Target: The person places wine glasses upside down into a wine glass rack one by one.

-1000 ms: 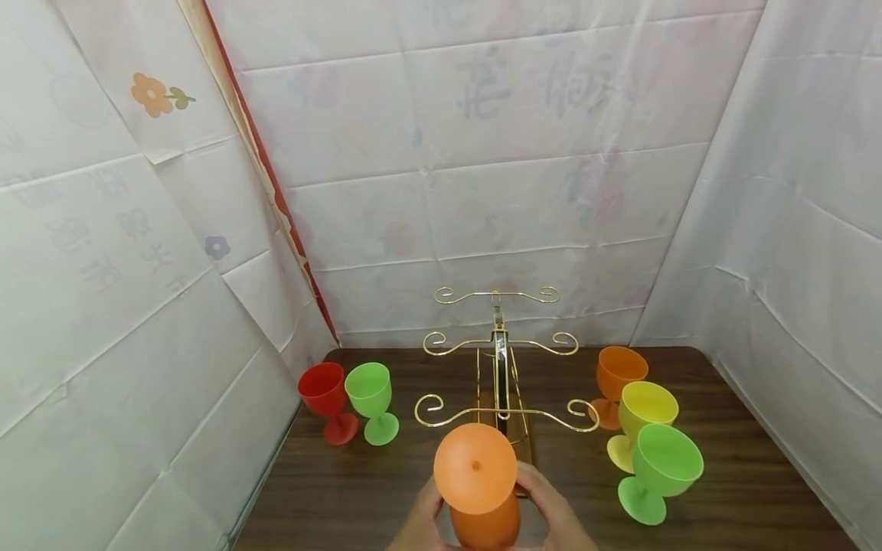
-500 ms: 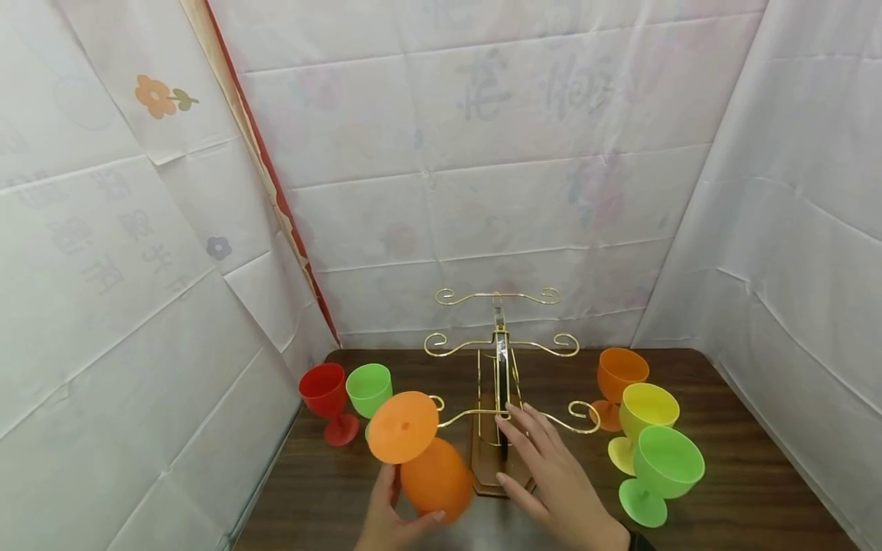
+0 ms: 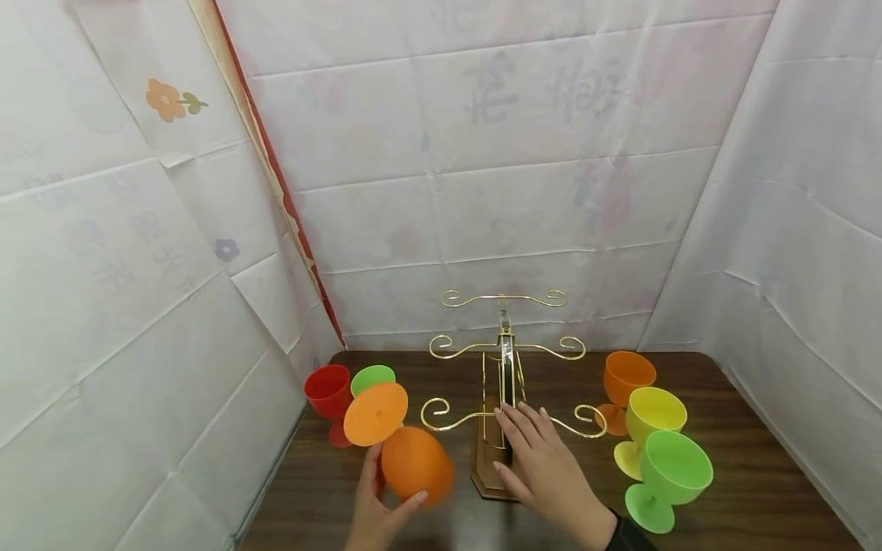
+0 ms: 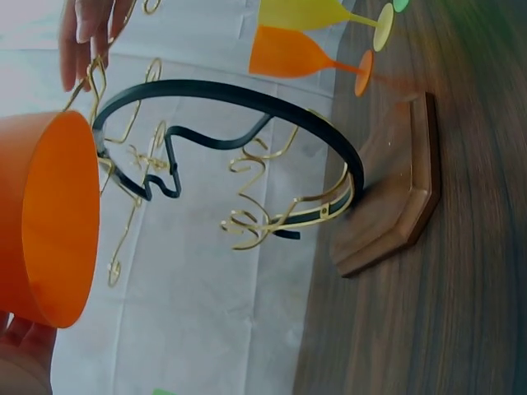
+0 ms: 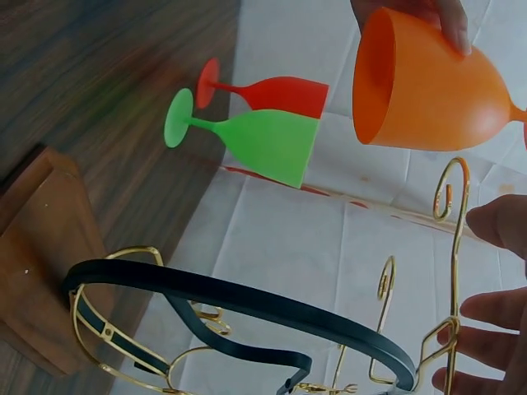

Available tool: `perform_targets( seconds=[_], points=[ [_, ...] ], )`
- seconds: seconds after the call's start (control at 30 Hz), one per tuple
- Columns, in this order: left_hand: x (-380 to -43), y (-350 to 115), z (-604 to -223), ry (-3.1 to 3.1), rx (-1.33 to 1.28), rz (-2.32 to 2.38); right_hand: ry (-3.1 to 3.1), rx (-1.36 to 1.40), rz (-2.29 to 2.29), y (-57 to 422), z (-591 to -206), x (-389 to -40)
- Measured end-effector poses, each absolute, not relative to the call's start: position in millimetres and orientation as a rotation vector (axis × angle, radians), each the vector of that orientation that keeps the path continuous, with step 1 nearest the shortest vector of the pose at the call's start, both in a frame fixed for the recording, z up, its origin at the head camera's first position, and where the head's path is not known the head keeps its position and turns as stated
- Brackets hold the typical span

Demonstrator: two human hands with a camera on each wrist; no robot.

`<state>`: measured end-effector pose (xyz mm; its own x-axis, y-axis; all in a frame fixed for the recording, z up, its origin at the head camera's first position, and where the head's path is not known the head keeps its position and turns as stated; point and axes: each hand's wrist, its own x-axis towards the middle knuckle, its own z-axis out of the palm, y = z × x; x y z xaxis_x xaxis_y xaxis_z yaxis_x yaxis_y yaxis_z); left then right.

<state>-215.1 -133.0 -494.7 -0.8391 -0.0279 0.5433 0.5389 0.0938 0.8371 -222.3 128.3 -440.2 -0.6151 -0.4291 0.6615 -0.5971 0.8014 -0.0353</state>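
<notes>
My left hand holds an orange plastic goblet by its bowl. The goblet is tilted upside down, foot upward, left of the rack's front arm; its mouth faces down in the right wrist view. A goblet rack of gold wire hooks and a black curved frame stands on a wooden base. At its front arm, my right hand lies with fingers extended, fingertips at the gold wire. Whether those fingers press on it, I cannot tell.
At the left stand a red goblet and a green goblet, the latter partly hidden by the held one. On the right, an orange goblet, a yellow goblet and a green goblet stand upright. White sheets surround the table.
Both hands were around the inverted orange goblet in front of the rack. The right hand has let go and moved to the rack's front arm; the left has carried the goblet leftward, tilting it.
</notes>
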Motion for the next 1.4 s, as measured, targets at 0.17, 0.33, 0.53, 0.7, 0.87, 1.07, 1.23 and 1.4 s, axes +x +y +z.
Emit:
perform_targets(
  seconds=[0.17,0.33,0.53,0.7,0.87,1.07,1.23,1.4],
  points=[
    [-222,-133,-496,-2.021,-0.283,-1.816,-2.305,0.763,0.319,129,-442,-223],
    [-231,-132,-497,-2.1,-0.136,-1.795,-2.281,0.766,0.313,128,-443,-223],
    [-244,-130,-502,-2.133,-0.124,-1.725,-2.289,0.76,0.31,128,-444,-223],
    [-252,-124,-503,-2.152,-0.154,-1.677,-2.292,0.762,0.323,129,-444,-223],
    [-252,-115,-492,-2.199,-0.164,-1.685,-2.285,0.757,0.35,128,-444,-223],
    [-247,-106,-473,-2.265,-0.197,-1.694,-2.286,0.755,0.361,128,-443,-223],
    [-249,-100,-474,-2.299,-0.235,-1.66,-2.296,0.751,0.35,126,-442,-223],
    [-261,-97,-498,-2.313,-0.272,-1.641,-2.303,0.735,0.355,125,-443,-223]
  ],
)
